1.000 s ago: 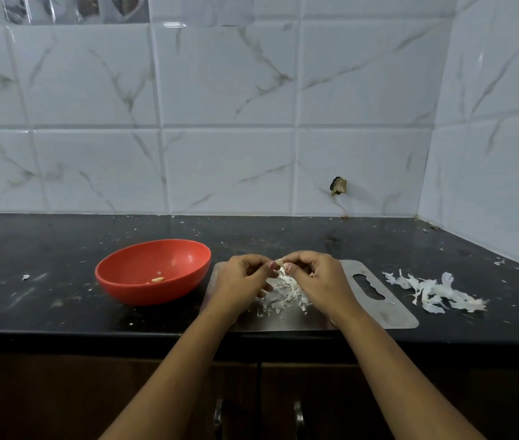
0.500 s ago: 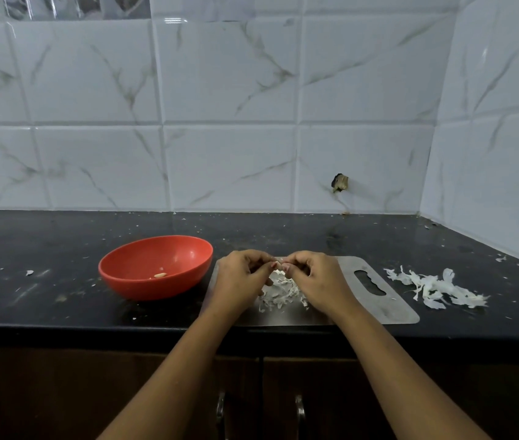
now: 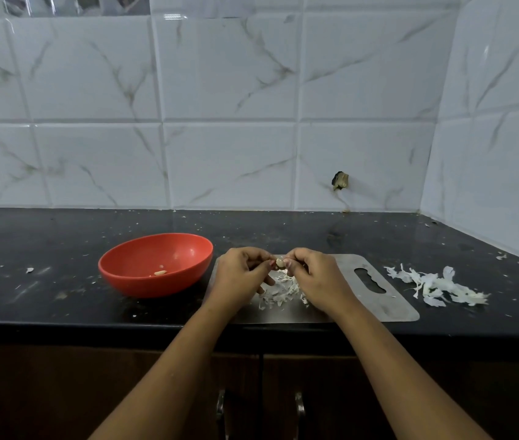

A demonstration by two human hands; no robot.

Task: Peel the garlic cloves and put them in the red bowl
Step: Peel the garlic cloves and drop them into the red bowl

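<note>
A small garlic clove [image 3: 280,263] is pinched between the fingertips of my left hand [image 3: 241,277] and my right hand [image 3: 319,281], a little above a steel cutting board [image 3: 375,300]. Under my hands lies a heap of white garlic skins [image 3: 278,290] on the board. The red bowl [image 3: 155,263] stands on the black counter just left of the board. A peeled clove [image 3: 160,273] lies inside it.
A second pile of papery skins [image 3: 436,285] lies on the counter right of the board. White tiled walls close the back and the right corner. The counter's front edge [image 3: 93,327] runs just below my wrists, with cabinet doors beneath.
My hands stay together over the board. The clove now shows between my fingertips, and fewer skins hang from it than before.
</note>
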